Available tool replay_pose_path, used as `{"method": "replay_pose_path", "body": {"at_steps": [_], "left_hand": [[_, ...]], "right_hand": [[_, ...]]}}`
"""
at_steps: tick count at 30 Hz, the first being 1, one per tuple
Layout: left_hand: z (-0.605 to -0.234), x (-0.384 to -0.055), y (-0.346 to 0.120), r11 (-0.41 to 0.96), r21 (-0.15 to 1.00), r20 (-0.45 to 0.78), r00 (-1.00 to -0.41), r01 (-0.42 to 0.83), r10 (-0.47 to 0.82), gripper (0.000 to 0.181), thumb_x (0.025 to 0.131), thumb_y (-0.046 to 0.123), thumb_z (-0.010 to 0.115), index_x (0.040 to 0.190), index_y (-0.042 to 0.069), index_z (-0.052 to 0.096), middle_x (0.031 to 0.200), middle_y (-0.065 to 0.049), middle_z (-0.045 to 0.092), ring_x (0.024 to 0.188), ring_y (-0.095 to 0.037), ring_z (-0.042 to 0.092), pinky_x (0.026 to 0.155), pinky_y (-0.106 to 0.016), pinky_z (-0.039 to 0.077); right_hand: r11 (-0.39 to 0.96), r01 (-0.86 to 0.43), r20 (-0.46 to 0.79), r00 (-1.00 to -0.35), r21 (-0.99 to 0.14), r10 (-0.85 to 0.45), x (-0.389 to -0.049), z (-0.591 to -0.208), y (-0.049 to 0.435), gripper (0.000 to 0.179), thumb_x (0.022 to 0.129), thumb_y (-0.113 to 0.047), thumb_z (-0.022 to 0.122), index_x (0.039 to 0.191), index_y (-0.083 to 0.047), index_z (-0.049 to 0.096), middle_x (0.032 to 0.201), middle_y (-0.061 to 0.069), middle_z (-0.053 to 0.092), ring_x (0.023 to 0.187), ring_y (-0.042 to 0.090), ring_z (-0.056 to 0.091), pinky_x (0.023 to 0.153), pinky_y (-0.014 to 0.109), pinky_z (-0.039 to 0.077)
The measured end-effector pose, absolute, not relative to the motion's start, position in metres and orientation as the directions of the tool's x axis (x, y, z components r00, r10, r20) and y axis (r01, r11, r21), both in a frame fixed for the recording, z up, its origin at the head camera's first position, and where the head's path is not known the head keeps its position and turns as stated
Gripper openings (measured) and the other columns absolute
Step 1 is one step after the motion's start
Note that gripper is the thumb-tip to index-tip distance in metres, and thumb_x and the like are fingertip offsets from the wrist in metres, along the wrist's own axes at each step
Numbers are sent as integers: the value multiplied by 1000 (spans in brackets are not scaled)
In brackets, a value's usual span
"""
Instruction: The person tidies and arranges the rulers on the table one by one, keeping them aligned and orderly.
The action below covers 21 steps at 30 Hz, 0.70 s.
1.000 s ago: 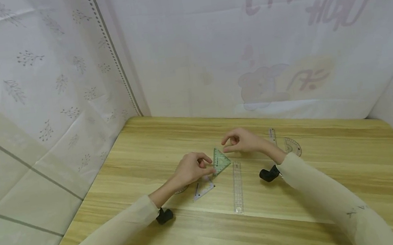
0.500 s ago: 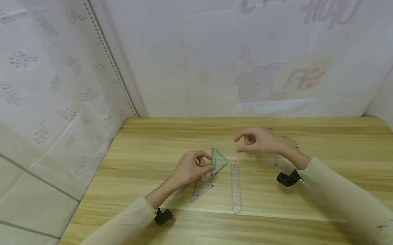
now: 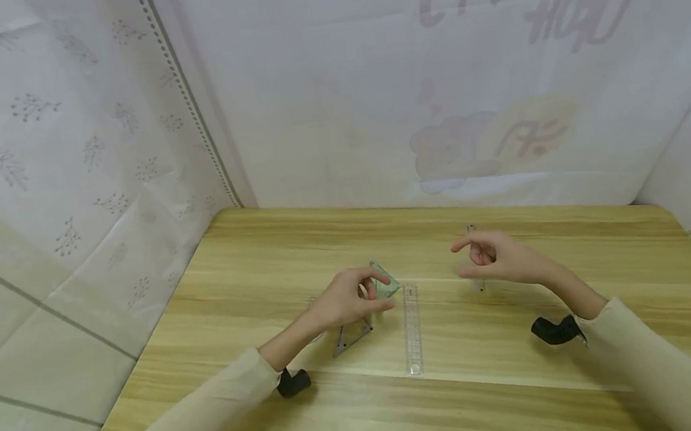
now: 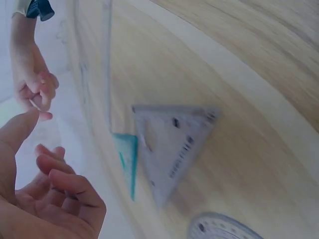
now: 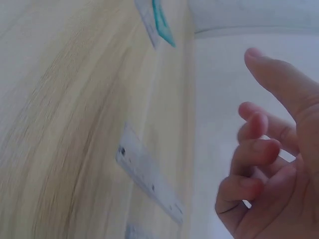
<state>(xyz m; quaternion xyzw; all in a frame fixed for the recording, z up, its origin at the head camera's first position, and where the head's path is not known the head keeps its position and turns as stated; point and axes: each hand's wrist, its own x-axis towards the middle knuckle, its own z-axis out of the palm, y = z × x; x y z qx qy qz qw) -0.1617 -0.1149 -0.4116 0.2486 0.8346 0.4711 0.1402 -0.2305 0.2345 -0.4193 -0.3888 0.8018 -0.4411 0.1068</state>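
My left hand hovers over a green set square, its thumb and fingertips apart and nothing between them. Partly under that hand lies a clear set square, and a clear protractor shows at the lower edge of the left wrist view. A clear ruler lies lengthwise just right of the green set square. To the right, my right hand is raised with loosely bent fingers and holds nothing. Below it is a shorter clear ruler, partly hidden by the hand in the head view.
The tools lie on a wood-grain table. White printed curtains hang behind it and along both sides. A pale object is cut off at the bottom of the right wrist view. Black wrist mounts hang below the sleeves.
My right hand has moved away from the green set square, rightward and slightly toward me, over the shorter ruler. My left hand has shifted slightly right, covering more of the green set square.
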Motion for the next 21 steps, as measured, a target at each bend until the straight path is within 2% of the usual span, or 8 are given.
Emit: {"method": "replay_pose_path", "body": {"at_steps": [5, 10, 15, 21], "left_hand": [[-406, -160, -101, 438, 846, -21, -801, 305, 598, 41, 91, 19, 80, 123, -4, 65, 82, -2, 60, 66, -16, 54, 60, -26, 47], [-405, -163, -83, 447, 835, -33, -781, 322, 624, 43, 91, 19, 80, 125, -2, 64, 83, -1, 61, 58, -9, 51, 58, -24, 45], [-407, -166, -65, 443, 842, -41, -781, 309, 623, 47, 90, 18, 81, 128, -3, 62, 84, -2, 61, 55, -9, 50, 56, -23, 44], [-412, -172, -45, 435, 854, -49, -789, 285, 613, 58, 88, 19, 83, 136, 0, 57, 86, -2, 60, 61, -10, 54, 59, -22, 45]], "right_hand": [[309, -536, 170, -667, -786, -726, -222, -414, 256, 43, 91, -5, 77, 130, 1, 60, 76, 3, 56, 57, 15, 42, 52, 30, 40], [330, -517, 153, -687, -790, -710, -220, -408, 273, 45, 92, -5, 76, 133, -1, 59, 78, 5, 57, 57, 16, 42, 52, 30, 40], [315, -465, 108, -683, -828, -723, -223, -409, 286, 49, 93, -3, 75, 137, 2, 55, 81, 10, 57, 58, 17, 43, 52, 31, 41], [311, -384, 35, -675, -870, -737, -225, -411, 295, 56, 93, -2, 74, 141, 9, 48, 85, 15, 57, 61, 32, 54, 55, 39, 49]]}}
